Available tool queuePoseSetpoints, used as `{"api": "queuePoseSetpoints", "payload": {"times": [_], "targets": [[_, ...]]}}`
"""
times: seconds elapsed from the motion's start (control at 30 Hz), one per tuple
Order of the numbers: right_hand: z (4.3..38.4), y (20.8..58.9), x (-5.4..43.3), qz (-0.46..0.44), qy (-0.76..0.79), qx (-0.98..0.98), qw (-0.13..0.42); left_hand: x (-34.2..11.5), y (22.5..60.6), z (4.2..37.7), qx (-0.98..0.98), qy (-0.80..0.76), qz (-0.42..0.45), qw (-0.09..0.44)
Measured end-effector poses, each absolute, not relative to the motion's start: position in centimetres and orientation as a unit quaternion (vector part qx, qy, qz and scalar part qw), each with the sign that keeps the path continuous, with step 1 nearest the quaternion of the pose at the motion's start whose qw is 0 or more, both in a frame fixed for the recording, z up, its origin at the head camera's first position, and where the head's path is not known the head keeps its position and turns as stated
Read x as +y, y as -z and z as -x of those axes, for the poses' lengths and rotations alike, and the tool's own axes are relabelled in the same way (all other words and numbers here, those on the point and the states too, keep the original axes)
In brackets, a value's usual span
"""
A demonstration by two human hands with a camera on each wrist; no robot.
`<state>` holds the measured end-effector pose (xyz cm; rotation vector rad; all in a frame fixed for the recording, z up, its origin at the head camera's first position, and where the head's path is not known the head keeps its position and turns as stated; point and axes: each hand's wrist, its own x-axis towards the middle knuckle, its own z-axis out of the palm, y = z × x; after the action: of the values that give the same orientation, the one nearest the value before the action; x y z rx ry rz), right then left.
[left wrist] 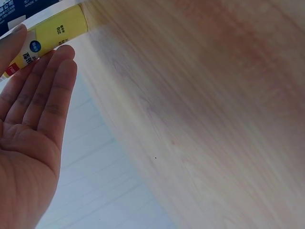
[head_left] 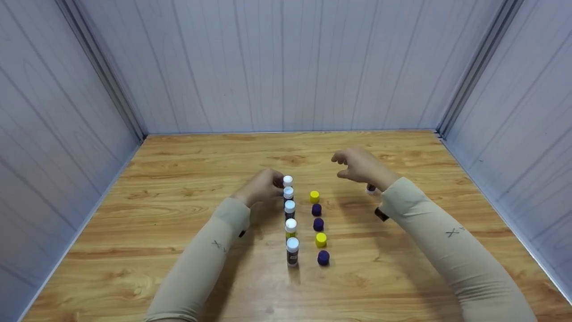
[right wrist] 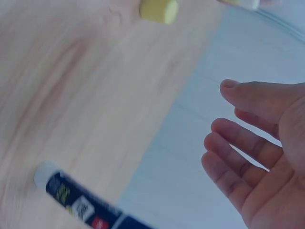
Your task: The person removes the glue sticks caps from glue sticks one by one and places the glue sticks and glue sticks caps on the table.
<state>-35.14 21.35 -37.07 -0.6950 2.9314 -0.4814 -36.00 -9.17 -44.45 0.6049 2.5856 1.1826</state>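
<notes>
My left hand (head_left: 264,185) is at the far end of a row of upright glue sticks with white tops. In the left wrist view, its thumb and fingers pinch a yellow-labelled glue stick (left wrist: 59,29). The nearest in the row is a dark-labelled glue stick (head_left: 292,252). My right hand (head_left: 359,166) hangs above the table with parted, slightly bent fingers and nothing between them. A separate dark glue stick (right wrist: 78,198) stands under the right wrist, partly hidden by the arm in the head view.
Right of the sticks runs a line of loose caps, including a yellow cap (head_left: 321,240) and a dark purple cap (head_left: 323,258). The wooden table (head_left: 178,214) meets pale panel walls (head_left: 281,67) at the back and both sides.
</notes>
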Motion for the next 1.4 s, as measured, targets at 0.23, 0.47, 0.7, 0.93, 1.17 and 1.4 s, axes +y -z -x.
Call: {"api": "queuePoseSetpoints", "payload": {"times": [0.23,0.47,0.7,0.93,1.17,1.4], "targets": [[35.2,36.1,24.4,0.186,0.158,0.969,0.046,-9.3,44.7,36.2,0.881,-0.394,-0.241,0.102],[35.5,36.1,27.0,0.172,0.173,0.969,0.050,-9.6,44.6,36.3,0.881,-0.401,-0.227,0.104],[35.5,37.1,28.8,0.141,0.182,0.970,0.074,-9.7,44.7,36.1,0.881,-0.407,-0.216,0.108],[35.8,38.9,29.8,0.132,0.212,0.965,0.075,-9.9,44.7,36.3,0.882,-0.402,-0.221,0.103],[36.2,40.1,29.9,0.134,0.210,0.967,0.060,-9.9,44.7,36.7,0.880,-0.397,-0.240,0.103],[36.3,40.4,29.9,0.130,0.203,0.970,0.044,-9.6,44.7,37.0,0.883,-0.394,-0.232,0.104]]}}
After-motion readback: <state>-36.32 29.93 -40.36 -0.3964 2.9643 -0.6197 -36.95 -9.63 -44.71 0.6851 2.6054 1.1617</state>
